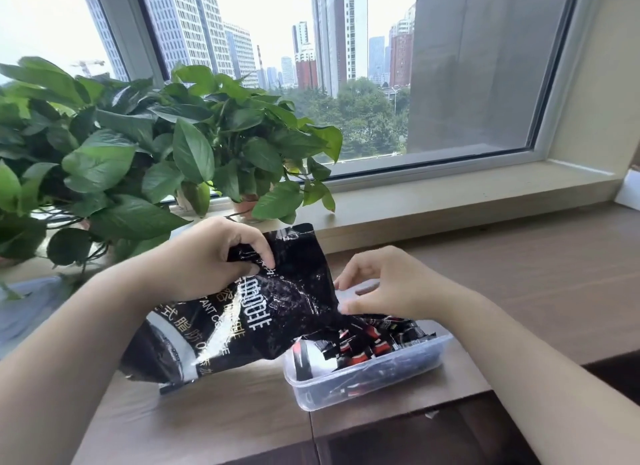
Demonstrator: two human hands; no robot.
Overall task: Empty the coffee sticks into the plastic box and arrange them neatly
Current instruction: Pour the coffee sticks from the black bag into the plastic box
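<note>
Black glossy foil coffee bag point(263, 312) hung tilted, its torn mouth over the left end of the clear rectangular plastic box point(346, 393), which sat on the brown wooden table point(519, 274). On my remote feed, the left hand point(214, 253), up and left of the box, gripped the bag's upper part with fingers curled into the foil. The right hand point(384, 288) hovered above the box at the bag's edge, fingers loosely bent; I could not tell whether they pinched it. Black-and-red coffee sticks point(374, 348) lay jumbled inside the box. I judged the emptying well along and the neat arranging not yet begun.
</note>
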